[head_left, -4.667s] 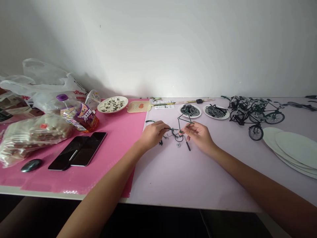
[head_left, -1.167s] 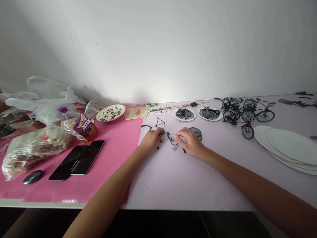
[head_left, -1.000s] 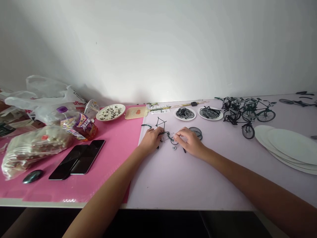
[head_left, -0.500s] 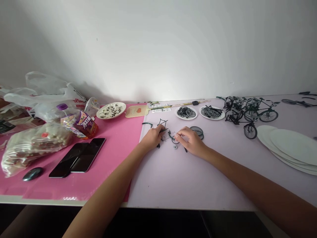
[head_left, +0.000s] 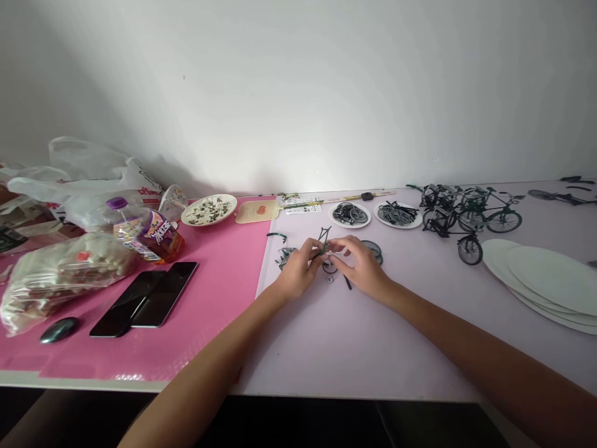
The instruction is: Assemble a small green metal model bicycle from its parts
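Note:
My left hand (head_left: 299,272) is closed around a dark green toy bicycle frame (head_left: 324,234), whose thin tubes stick up above the fingers. Beside it, my right hand (head_left: 360,266) pinches at the frame's lower part; whatever is between these fingertips is too small to make out. Just below the hands lie a dark ring-shaped part (head_left: 329,267), a small silvery disc (head_left: 329,280) and a short black stick (head_left: 347,282). Spoked toy wheels (head_left: 372,250) rest behind my right hand. Small dark and grey parts (head_left: 285,256) lie left of my left hand, with a curved green piece (head_left: 277,236) farther back.
Plates of black parts (head_left: 349,223) and spoked parts (head_left: 398,225) stand at the back. Assembled toy bicycles (head_left: 471,211) and stacked white plates (head_left: 555,274) are at right. At left are phones (head_left: 163,295), a drink bottle (head_left: 152,233), bags (head_left: 65,267) and a plate of pale pieces (head_left: 209,221).
My left hand has moved right with the frame, up to my right hand. My right hand has left the tabletop parts and is now at the frame.

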Motion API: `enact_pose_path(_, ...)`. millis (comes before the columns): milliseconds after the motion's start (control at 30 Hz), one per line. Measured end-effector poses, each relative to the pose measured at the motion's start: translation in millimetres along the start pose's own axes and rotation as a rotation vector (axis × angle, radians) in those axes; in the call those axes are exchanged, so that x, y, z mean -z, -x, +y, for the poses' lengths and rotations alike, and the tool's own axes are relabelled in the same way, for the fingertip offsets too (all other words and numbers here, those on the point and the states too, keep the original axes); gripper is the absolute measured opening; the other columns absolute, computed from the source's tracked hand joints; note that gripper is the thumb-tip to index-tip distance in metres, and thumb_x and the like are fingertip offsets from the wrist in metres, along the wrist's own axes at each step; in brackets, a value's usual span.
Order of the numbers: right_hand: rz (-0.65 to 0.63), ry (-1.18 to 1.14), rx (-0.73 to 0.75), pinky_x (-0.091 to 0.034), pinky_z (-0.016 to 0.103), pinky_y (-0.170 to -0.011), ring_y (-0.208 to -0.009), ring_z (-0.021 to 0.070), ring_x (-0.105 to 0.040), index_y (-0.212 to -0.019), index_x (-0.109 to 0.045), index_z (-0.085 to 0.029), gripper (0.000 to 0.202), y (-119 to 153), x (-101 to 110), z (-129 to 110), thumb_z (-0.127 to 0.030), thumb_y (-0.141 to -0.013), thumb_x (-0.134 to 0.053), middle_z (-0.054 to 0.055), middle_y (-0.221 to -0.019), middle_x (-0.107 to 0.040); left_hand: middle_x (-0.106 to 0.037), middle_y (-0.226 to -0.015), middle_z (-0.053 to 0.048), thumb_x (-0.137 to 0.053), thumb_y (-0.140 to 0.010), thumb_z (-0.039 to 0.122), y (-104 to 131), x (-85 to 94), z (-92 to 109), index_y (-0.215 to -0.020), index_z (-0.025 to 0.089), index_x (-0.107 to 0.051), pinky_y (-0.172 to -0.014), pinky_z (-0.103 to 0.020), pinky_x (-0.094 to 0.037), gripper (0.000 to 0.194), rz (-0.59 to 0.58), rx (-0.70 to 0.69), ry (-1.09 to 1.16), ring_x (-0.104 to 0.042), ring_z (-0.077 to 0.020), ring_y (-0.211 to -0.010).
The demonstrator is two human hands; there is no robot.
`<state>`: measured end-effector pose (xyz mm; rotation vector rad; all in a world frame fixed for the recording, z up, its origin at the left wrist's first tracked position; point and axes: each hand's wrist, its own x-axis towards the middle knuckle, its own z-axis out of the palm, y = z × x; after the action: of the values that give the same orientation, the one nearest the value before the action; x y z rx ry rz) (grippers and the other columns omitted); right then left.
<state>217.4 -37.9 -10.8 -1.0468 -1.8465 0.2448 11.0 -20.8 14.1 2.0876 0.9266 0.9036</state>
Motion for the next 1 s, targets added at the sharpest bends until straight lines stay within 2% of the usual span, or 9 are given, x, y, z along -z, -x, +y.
enact_pose_path(100, 0.053, 0.039, 0.049, -0.057, 0.047, -0.092, -0.103, 0.0286, -0.067, -0.114, -0.07, -0.029, 0.018, -1.4, 1.6, -0.4, -0.027, -0.097, -0.066, 0.007, -0.101, -0.068, -0.079, -0.105, -0.005, -0.051, -0.105, 0.04, 2.2, -4.9, 8.4, -0.105, 0.025, -0.044, -0.083, -0.031, -0.052, 0.016, 0.003, 0.017, 0.087, -0.069, -0.0175, -0.085)
enact_pose_path(233, 0.08, 0.062, 0.043, -0.057, 0.048, -0.094, -0.106, 0.0293, -0.066, -0.114, -0.071, -0.03, 0.021, -0.9, 1.3, 2.9, -0.025, -0.095, -0.068, 0.008, -0.103, -0.066, -0.079, -0.11, -0.007, -0.051, -0.105, 0.041, 4.8, -6.6, 13.5, -0.104, 0.025, -0.043, -0.085, -0.032, -0.052, 0.017, -0.015, 0.015, 0.148, -0.071, -0.0187, -0.089)
enact_pose_path(400, 0.056, 0.044, 0.028, -0.058, 0.047, -0.09, -0.101, 0.0283, -0.067, -0.103, -0.072, -0.027, 0.013, 1.5, -0.6, 12.1, -0.022, -0.095, -0.065, 0.008, -0.1, -0.069, -0.08, -0.11, -0.006, -0.052, -0.105, 0.039, 6.5, -8.3, 13.5, -0.101, 0.025, -0.043, -0.087, -0.032, -0.053, 0.016, -0.047, 0.019, 0.148, -0.072, -0.0184, -0.09)
enact_pose_path(500, 0.061, 0.027, -0.012, -0.059, 0.045, -0.086, -0.098, 0.0269, -0.069, -0.105, -0.072, -0.026, 0.013, 1.9, -0.8, 14.5, -0.023, -0.096, -0.064, 0.008, -0.102, -0.073, -0.08, -0.111, -0.007, -0.051, -0.105, 0.037, 6.1, -9.0, 10.7, -0.102, 0.025, -0.044, -0.088, -0.034, -0.054, 0.014, -0.036, 0.021, 0.125, -0.074, -0.0191, -0.093)
enact_pose_path(667, 0.117, -0.03, -0.095, -0.06, 0.04, -0.081, -0.089, 0.0236, -0.073, -0.113, -0.072, -0.024, 0.02, 0.3, 0.3, 10.3, -0.034, -0.096, -0.068, 0.007, -0.103, -0.078, -0.076, -0.129, -0.012, -0.05, -0.106, 0.032, 4.6, -9.2, 1.0, -0.102, 0.026, -0.042, -0.092, -0.036, -0.057, 0.01, 0.031, 0.021, 0.092, -0.073, -0.0245, -0.12)
enact_pose_path(733, 0.125, -0.065, -0.119, -0.06, 0.038, -0.079, -0.088, 0.0231, -0.074, -0.108, -0.074, -0.024, 0.019, -0.1, 1.0, 6.6, -0.038, -0.098, -0.066, 0.007, -0.103, -0.08, -0.073, -0.137, -0.012, -0.049, -0.106, 0.029, 4.1, -8.8, -3.4, -0.102, 0.026, -0.042, -0.094, -0.036, -0.057, 0.009, 0.052, 0.02, 0.034, -0.072, -0.0256, -0.125)
enact_pose_path(800, 0.122, -0.126, -0.155, -0.06, 0.038, -0.082, -0.088, 0.0228, -0.075, -0.104, -0.076, -0.024, 0.021, 0.4, 1.6, 2.3, -0.041, -0.098, -0.066, 0.007, -0.102, -0.081, -0.071, -0.14, -0.011, -0.05, -0.105, 0.027, 3.8, -8.3, -7.1, -0.103, 0.027, -0.043, -0.091, -0.035, -0.058, 0.007, 0.064, 0.034, -0.072, -0.073, -0.0262, -0.121)
enact_pose_path(900, 0.114, -0.293, -0.256, -0.062, 0.037, -0.084, -0.088, 0.0231, -0.076, -0.104, -0.078, -0.023, 0.025, 2.2, 1.7, -3.7, -0.045, -0.096, -0.07, 0.007, -0.1, -0.081, -0.076, -0.131, -0.01, -0.048, -0.105, 0.024, 3.2, -7.6, -10.2, -0.108, 0.026, -0.046, -0.079, -0.033, -0.058, 0.004, 0.056, 0.074, -0.294, -0.079, -0.0274, -0.106)
enact_pose_path(1000, 0.092, -0.456, -0.361, -0.063, 0.037, -0.08, -0.085, 0.0236, -0.077, -0.105, -0.079, -0.022, 0.032, 3.3, 0.8, -7.7, -0.05, -0.091, -0.076, 0.008, -0.097, -0.081, -0.079, -0.12, -0.009, -0.045, -0.105, 0.022, 2.4, -7.6, -11.2, -0.117, 0.025, -0.048, -0.069, -0.031, -0.055, 0.012, 0.024, 0.088, -0.497, -0.08, -0.0273, -0.089)
